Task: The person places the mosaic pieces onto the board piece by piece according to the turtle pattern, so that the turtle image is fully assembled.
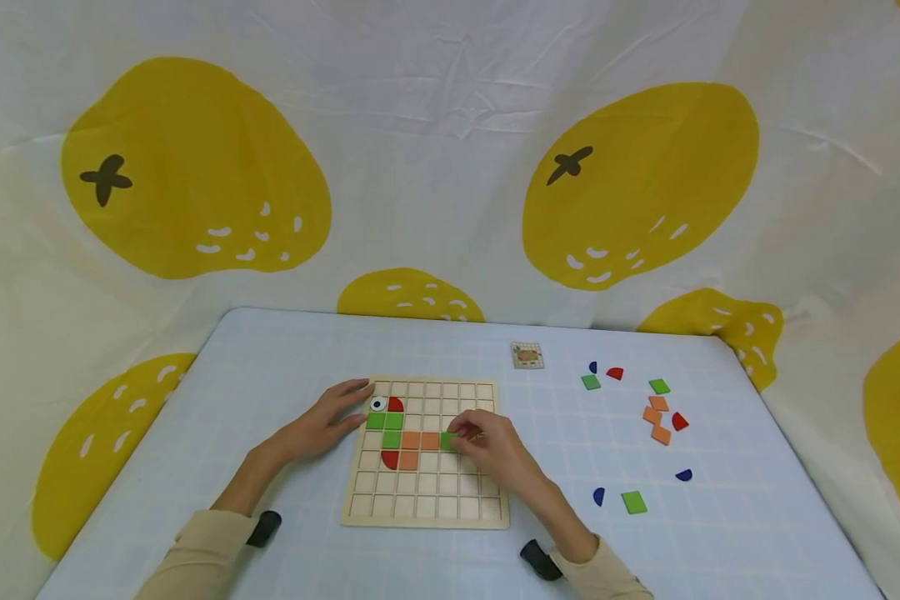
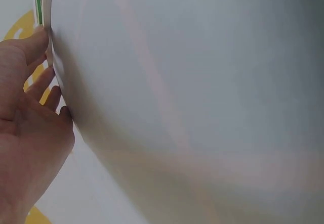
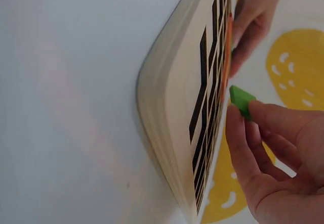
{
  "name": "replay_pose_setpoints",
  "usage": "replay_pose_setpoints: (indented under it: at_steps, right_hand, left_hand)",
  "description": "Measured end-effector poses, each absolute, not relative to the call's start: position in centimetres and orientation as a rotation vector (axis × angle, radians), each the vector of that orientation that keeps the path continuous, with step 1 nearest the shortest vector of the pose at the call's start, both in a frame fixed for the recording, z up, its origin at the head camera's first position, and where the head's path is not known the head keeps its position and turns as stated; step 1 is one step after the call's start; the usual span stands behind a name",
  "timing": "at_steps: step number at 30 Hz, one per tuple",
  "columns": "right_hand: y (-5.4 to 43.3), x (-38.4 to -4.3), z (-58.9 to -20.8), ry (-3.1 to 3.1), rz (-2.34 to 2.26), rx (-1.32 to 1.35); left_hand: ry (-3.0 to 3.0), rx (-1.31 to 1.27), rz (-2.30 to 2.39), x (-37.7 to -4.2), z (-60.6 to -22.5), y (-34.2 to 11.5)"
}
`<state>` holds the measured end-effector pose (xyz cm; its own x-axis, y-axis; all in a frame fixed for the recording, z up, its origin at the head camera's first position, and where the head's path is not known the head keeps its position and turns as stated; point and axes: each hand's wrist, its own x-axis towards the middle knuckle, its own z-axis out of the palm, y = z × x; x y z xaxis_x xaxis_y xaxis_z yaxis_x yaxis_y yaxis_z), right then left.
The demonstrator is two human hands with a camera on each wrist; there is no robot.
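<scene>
My right hand (image 1: pixel 491 446) pinches a green square tile (image 3: pixel 242 100) between thumb and fingertips, over the wooden grid board (image 1: pixel 427 516). In the head view this tile overlaps the row beside an orange tile (image 1: pixel 430 441). My left hand (image 1: pixel 322 423) touches the board's left edge, fingers extended and thumb apart; the left wrist view shows its fingertips along that edge. On the board lie a white eye piece (image 1: pixel 377 403), a red quarter-circle (image 1: pixel 396 404), several green tiles (image 1: pixel 375 421), more orange tiles and another red quarter-circle (image 1: pixel 390 459).
Loose pieces lie right of the board: green squares (image 1: pixel 633 502), orange squares (image 1: pixel 662 434), red quarter-circles (image 1: pixel 679 422) and blue half-circles (image 1: pixel 598 497). A small picture card (image 1: pixel 527 356) lies behind the board's right corner. A patterned cloth (image 1: pixel 420 167) hangs beyond the table.
</scene>
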<state>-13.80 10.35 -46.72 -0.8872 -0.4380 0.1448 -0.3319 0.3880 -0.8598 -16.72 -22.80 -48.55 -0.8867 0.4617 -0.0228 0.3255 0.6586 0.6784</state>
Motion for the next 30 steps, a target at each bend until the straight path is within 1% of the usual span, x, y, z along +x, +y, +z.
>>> replay_pose_setpoints:
  at_steps: [9,22,30]
  right_hand:
    - [9.2,-13.3,-46.8,2.472,-1.492,-0.784]
    - [7.9,-12.9,-46.6,2.486,-1.359,-0.773]
    - [7.8,-12.6,-46.4,2.568,-1.324,-0.758]
  left_hand:
    - [2.675,0.660,1.060,-16.5,-48.1,-22.5]
    - [2.679,0.615,1.037,-16.7,-48.4,-22.6]
    - [2.679,0.617,1.044,-16.6,-48.4,-22.7]
